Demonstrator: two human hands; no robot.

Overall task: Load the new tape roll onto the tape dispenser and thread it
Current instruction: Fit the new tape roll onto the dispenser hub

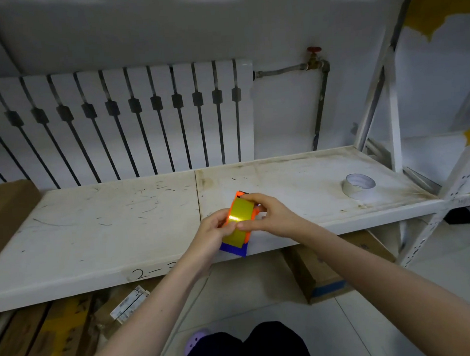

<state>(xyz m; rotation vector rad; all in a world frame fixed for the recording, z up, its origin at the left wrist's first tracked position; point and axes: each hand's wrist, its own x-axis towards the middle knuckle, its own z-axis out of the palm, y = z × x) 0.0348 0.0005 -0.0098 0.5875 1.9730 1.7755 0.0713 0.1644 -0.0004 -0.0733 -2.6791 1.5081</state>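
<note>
An orange tape dispenser [240,195] with a blue handle end [234,249] is held over the front edge of the white shelf [120,227]. A yellow tape roll [241,219] sits in it, its shiny band facing me. My left hand [212,233] grips the dispenser from the left and below. My right hand [272,214] holds it from the right, with fingers over its top end and thumb on the tape. A pale, nearly spent tape roll [358,186] lies flat on the shelf at the right.
A white radiator [113,122] stands behind the shelf, with a pipe and red valve [314,50] to its right. A cardboard box [5,210] is at the shelf's left end. More boxes [318,277] lie on the floor below. A metal rack post [396,150] rises at right.
</note>
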